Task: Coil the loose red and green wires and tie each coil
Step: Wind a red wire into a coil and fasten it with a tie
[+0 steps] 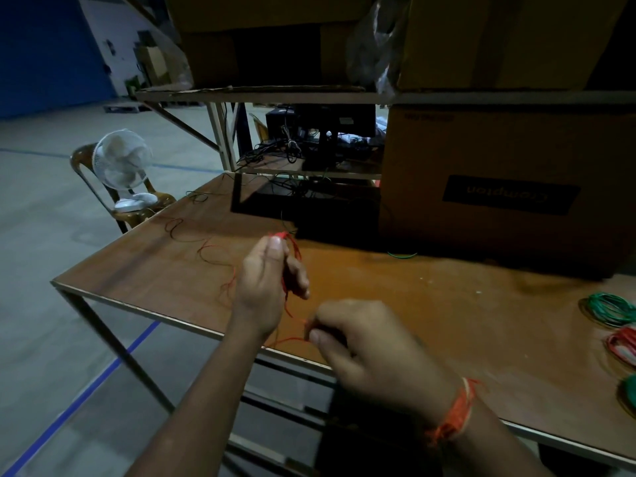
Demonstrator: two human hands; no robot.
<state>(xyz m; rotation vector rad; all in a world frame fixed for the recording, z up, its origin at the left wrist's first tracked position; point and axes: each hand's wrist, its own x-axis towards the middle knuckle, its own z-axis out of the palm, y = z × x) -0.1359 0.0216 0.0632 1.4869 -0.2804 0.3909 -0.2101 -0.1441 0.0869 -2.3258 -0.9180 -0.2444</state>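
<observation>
Left hand (266, 287) pinches red wire (292, 251) loops above the table (430, 304) | right hand (364, 342) grips its trailing end | tied green coil (609, 308) far right | Crompton box (509, 194) closed

Thin red wire (292, 256), seemingly looped, trails across the table.

We see both forearms bare, no sleeves. Our right wrist wears an orange thread band (456, 413), pale strands wound in, ends frayed.
</observation>
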